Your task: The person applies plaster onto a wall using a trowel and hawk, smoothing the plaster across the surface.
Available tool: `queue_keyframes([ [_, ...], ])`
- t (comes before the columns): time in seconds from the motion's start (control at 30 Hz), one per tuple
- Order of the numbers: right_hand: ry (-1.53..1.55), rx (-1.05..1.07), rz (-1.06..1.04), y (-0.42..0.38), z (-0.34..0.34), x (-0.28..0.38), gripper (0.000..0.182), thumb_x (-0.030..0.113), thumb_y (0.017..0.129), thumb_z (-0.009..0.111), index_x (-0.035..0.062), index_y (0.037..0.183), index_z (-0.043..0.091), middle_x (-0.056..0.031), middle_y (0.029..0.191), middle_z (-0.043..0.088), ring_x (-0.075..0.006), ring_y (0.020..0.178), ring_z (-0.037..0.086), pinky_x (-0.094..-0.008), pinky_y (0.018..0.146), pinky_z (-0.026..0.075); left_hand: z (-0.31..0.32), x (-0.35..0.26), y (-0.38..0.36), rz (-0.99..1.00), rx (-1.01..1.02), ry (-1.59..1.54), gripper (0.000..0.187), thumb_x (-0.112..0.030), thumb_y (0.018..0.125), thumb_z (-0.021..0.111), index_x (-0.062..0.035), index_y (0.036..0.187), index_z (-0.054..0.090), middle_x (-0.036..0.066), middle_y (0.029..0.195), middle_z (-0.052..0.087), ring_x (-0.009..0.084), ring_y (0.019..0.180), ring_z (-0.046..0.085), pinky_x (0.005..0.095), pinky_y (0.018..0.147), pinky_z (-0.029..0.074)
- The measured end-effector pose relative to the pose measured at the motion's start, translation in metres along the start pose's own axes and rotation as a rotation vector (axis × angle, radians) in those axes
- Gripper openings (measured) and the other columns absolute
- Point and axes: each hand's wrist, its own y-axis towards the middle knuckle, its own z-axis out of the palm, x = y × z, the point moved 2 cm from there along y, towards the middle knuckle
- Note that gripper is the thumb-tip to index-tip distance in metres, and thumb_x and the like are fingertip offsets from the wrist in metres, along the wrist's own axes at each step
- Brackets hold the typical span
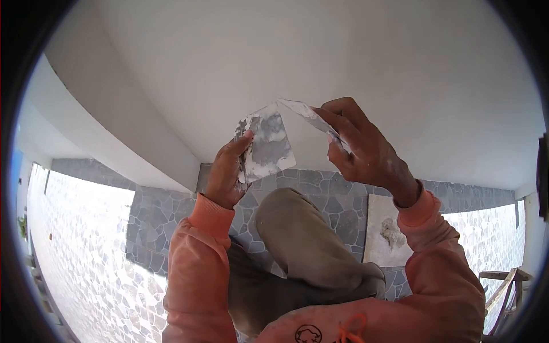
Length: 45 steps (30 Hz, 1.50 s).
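Observation:
My left hand (227, 174) grips a flat putty blade (267, 143) smeared with grey-white filler, held up in front of a white wall (320, 63). My right hand (360, 146) holds a second thin blade (311, 117), its edge meeting the top of the first one. Both arms wear orange sleeves. My bent knee in grey-brown trousers (303, 240) sits below the hands.
A square board with a lump of grey putty (390, 233) lies on the stone-patterned floor (154, 217) by the wall base. A wooden frame (506, 286) stands at the right edge. Sunlit paving (86, 251) spreads to the left.

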Motion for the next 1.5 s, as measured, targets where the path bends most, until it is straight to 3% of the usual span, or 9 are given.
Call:
queue_keyframes([
  [0.07, -0.060, 0.130, -0.050, 0.003, 0.007, 0.010, 0.066, -0.009, 0.067, 0.064, 0.0052, 0.130, 0.047, -0.0109, 0.108, 0.049, -0.0247, 0.089, 0.054, -0.0336, 0.068, 0.049, 0.002, 0.001, -0.001, 0.037, 0.037, -0.058, 0.035, -0.023, 0.097, 0.045, 0.0024, 0.121, 0.049, 0.013, 0.107, 0.063, 0.0215, 0.092, 0.066, 0.0344, 0.080, 0.057],
  [0.27, 0.004, 0.119, -0.197, -0.001, 0.019, 0.018, 0.078, -0.002, 0.055, 0.072, 0.0074, 0.130, 0.051, -0.0117, 0.111, 0.049, -0.0327, 0.098, 0.052, -0.0401, 0.081, 0.048, 0.000, 0.004, -0.005, 0.059, 0.095, -0.118, 0.035, -0.020, 0.096, 0.048, 0.0066, 0.118, 0.050, 0.014, 0.105, 0.062, 0.0225, 0.093, 0.065, 0.0342, 0.080, 0.056],
  [0.53, -0.047, 0.140, -0.326, 0.017, 0.024, -0.001, 0.080, 0.010, 0.059, 0.078, 0.0106, 0.133, 0.048, -0.0117, 0.111, 0.045, -0.0345, 0.112, 0.048, -0.0417, 0.092, 0.047, 0.004, -0.004, -0.013, 0.083, 0.139, -0.139, 0.035, -0.020, 0.095, 0.049, 0.0067, 0.117, 0.050, 0.015, 0.106, 0.063, 0.0221, 0.092, 0.066, 0.0341, 0.079, 0.056],
  [0.6, -0.073, 0.113, -0.369, 0.025, 0.019, -0.006, 0.080, 0.004, 0.058, 0.075, 0.0107, 0.132, 0.048, -0.0118, 0.118, 0.046, -0.0342, 0.115, 0.050, -0.0402, 0.092, 0.049, 0.010, -0.007, -0.009, 0.089, 0.124, -0.099, 0.036, -0.020, 0.095, 0.047, 0.0067, 0.119, 0.049, 0.016, 0.106, 0.063, 0.0233, 0.091, 0.067, 0.0334, 0.077, 0.057],
  [0.67, -0.114, 0.148, -0.338, 0.029, 0.013, -0.013, 0.080, -0.004, 0.056, 0.071, 0.0108, 0.131, 0.049, -0.0108, 0.123, 0.048, -0.0316, 0.114, 0.052, -0.0386, 0.092, 0.050, 0.026, -0.008, -0.015, 0.133, 0.026, -0.082, 0.032, -0.024, 0.096, 0.044, -0.0013, 0.115, 0.055, 0.009, 0.095, 0.067, 0.0141, 0.074, 0.068, 0.0222, 0.052, 0.055],
  [0.87, -0.151, 0.259, -0.415, 0.039, 0.011, -0.018, 0.081, -0.007, 0.058, 0.064, 0.0068, 0.135, 0.044, -0.0139, 0.138, 0.044, -0.0329, 0.121, 0.049, -0.0390, 0.097, 0.046, 0.031, -0.006, -0.008, 0.202, -0.045, -0.122, 0.028, -0.023, 0.097, 0.042, -0.0026, 0.110, 0.056, 0.005, 0.089, 0.066, 0.0102, 0.066, 0.065, 0.0185, 0.045, 0.050],
  [1.17, -0.135, 0.368, -0.387, 0.037, 0.010, -0.015, 0.083, -0.003, 0.064, 0.065, 0.0091, 0.141, 0.035, -0.0142, 0.144, 0.037, -0.0349, 0.131, 0.039, -0.0420, 0.108, 0.035, 0.023, -0.003, -0.003, 0.205, 0.109, -0.211, 0.030, -0.020, 0.096, 0.046, 0.0005, 0.116, 0.054, 0.011, 0.104, 0.065, 0.0200, 0.090, 0.067, 0.0297, 0.075, 0.058],
  [1.43, -0.340, 0.303, -0.392, 0.028, 0.020, -0.017, 0.075, 0.016, 0.075, 0.071, 0.0111, 0.140, 0.036, -0.0119, 0.143, 0.039, -0.0330, 0.131, 0.039, -0.0403, 0.105, 0.040, 0.011, 0.004, 0.011, 0.316, 0.075, -0.111, 0.031, -0.019, 0.095, 0.049, 0.0015, 0.117, 0.053, 0.012, 0.103, 0.065, 0.0222, 0.089, 0.067, 0.0331, 0.074, 0.057],
  [1.5, -0.359, 0.284, -0.366, 0.024, 0.026, -0.020, 0.076, 0.011, 0.073, 0.071, 0.0111, 0.140, 0.036, -0.0112, 0.144, 0.038, -0.0325, 0.130, 0.039, -0.0405, 0.105, 0.041, 0.011, 0.006, 0.012, 0.348, 0.032, -0.103, 0.029, -0.018, 0.094, 0.052, 0.0023, 0.114, 0.054, 0.012, 0.101, 0.065, 0.0210, 0.086, 0.067, 0.0323, 0.073, 0.057],
])
